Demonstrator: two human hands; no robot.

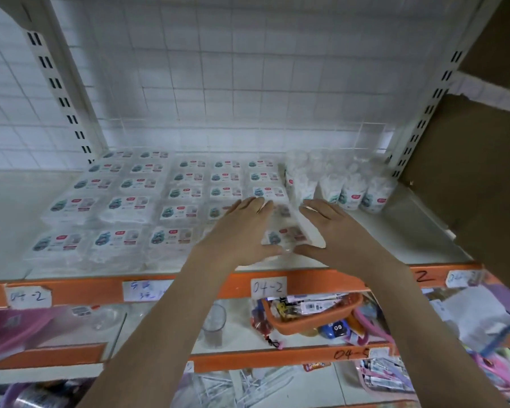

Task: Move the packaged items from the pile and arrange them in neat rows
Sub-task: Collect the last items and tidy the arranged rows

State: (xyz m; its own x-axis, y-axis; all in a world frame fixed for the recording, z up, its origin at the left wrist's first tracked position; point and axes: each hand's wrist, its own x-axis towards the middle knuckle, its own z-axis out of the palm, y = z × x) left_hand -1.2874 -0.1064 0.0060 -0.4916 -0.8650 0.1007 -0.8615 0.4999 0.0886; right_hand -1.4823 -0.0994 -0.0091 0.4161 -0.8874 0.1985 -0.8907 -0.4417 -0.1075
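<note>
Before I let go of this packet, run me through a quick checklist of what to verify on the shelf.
1. Both hands on the packet: ok, left hand and right hand flank it, fingers fairly straight.
2. Packet in line with the front row: cannot tell, the hands cover its edges.
3. Label facing up like the others: ok.
4. Packet fully on the shelf, not past the orange front rail: cannot tell, the near edge is hidden.
5. Standing pouches clear of the right hand: ok, they stand behind it, apart.
6. Bare shelf left to the right: ok.
</note>
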